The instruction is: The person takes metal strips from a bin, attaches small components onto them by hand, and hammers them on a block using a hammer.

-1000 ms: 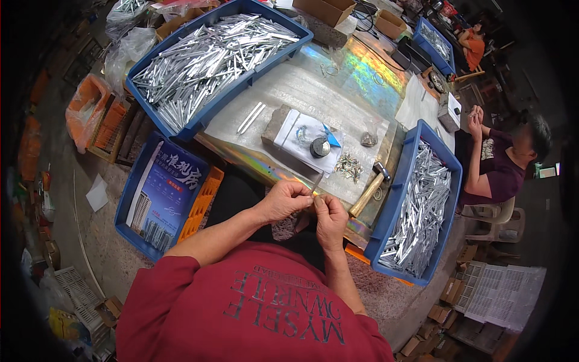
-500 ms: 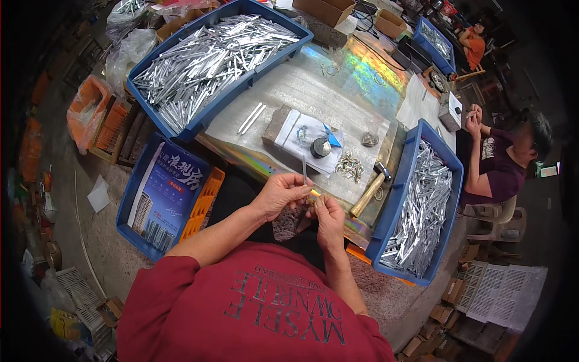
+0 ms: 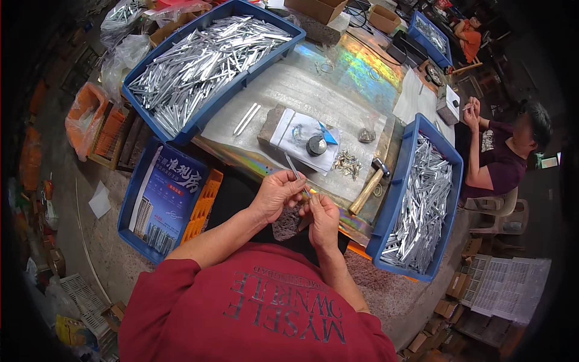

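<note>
Between the fingers of my left hand [image 3: 278,194] is a slim silver metal strip [image 3: 291,164], tilted, its upper end sticking out. My right hand [image 3: 322,218] is pinched close beside it, near the strip's lower end; what its fingertips hold is too small to make out. Just beyond my hands, a round dark-topped pot [image 3: 316,145] stands on white paper [image 3: 291,128] over a block. To its right lies a pile of small metal pieces [image 3: 347,163]. A hammer [image 3: 369,188] with a wooden handle rests near the table's right edge.
Blue bins heaped with silver strips stand at the far left [image 3: 125,90] and at the right [image 3: 456,181]. Two loose strips [image 3: 246,119] lie on the table covering [image 3: 232,102]. Another blue bin [image 3: 123,226] sits lower left. A co-worker [image 3: 500,145] sits at the right.
The strip has tipped so its upper end leans left. My hands have shifted slightly left and stay close together; the view has moved a little.
</note>
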Demonstrator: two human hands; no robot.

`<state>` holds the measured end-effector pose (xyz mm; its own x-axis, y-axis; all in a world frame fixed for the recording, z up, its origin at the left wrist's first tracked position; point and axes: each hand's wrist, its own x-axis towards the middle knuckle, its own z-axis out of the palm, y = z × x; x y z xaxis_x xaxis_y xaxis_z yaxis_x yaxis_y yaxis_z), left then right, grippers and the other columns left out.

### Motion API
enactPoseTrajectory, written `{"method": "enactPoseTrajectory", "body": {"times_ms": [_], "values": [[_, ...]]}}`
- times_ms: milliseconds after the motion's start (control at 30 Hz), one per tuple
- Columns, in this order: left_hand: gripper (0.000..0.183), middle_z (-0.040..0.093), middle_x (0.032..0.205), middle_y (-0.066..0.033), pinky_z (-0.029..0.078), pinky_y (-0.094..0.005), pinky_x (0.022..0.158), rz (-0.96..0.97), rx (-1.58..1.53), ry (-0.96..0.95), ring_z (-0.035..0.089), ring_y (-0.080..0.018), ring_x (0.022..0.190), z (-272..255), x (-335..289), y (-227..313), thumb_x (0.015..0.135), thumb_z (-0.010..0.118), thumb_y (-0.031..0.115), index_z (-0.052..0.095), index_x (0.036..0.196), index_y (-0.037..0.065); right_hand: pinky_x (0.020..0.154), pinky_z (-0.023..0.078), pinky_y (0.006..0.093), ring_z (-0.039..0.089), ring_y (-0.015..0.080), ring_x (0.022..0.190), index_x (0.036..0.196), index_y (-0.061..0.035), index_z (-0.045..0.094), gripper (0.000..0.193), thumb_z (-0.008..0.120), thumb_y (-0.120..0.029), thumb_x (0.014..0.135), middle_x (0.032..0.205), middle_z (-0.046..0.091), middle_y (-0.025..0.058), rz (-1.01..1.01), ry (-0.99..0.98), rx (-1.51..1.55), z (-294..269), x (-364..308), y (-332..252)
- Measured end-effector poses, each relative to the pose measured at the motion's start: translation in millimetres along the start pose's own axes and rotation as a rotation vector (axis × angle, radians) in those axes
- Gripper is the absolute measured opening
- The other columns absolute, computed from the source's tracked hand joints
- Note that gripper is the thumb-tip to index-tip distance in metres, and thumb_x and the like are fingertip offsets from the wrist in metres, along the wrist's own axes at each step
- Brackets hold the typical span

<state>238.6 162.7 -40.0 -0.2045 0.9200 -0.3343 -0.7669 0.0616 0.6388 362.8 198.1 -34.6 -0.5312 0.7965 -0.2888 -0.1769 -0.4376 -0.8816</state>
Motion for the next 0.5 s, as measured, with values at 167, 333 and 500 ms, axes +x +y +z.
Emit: {"method": "enactPoseTrajectory", "body": {"times_ms": [167,333,500], "values": [[0.008,0.058,0.072,-0.0024,0.034,-0.0138,0.041,0.004,-0.024,0.000,0.048,-0.0035,0.052,0.0,0.7,-0.6,0.079,0.055,0.013,0.052,0.082,0.006,0.035,0.041,0.0190,0.051,0.0092,0.056,0.077,-0.0039,0.047,0.017,0.045,-0.019,0.084,0.063,0.048,0.0014,-0.007,0.001,0.010,-2.3,1.0,3.0],[0.008,0.058,0.073,-0.0022,0.035,-0.0138,0.042,0.011,-0.029,-0.017,0.048,-0.0034,0.053,-3.8,2.7,-5.4,0.079,0.055,0.013,0.053,0.083,0.006,0.037,0.040,0.0181,0.050,0.0091,0.056,0.076,-0.0038,0.046,0.017,0.046,-0.019,0.084,0.063,0.047,0.0013,-0.002,0.007,0.050,2.1,0.9,0.0],[0.010,0.057,0.071,-0.0020,0.035,-0.0139,0.042,0.116,0.010,0.010,0.048,-0.0036,0.053,4.2,-2.9,-8.6,0.078,0.056,0.012,0.054,0.084,0.004,0.050,0.039,0.0214,0.047,0.0111,0.058,0.075,-0.0041,0.046,0.016,0.046,-0.017,0.084,0.064,0.046,0.0018,-0.009,0.024,0.155,6.7,0.4,3.1]]}}
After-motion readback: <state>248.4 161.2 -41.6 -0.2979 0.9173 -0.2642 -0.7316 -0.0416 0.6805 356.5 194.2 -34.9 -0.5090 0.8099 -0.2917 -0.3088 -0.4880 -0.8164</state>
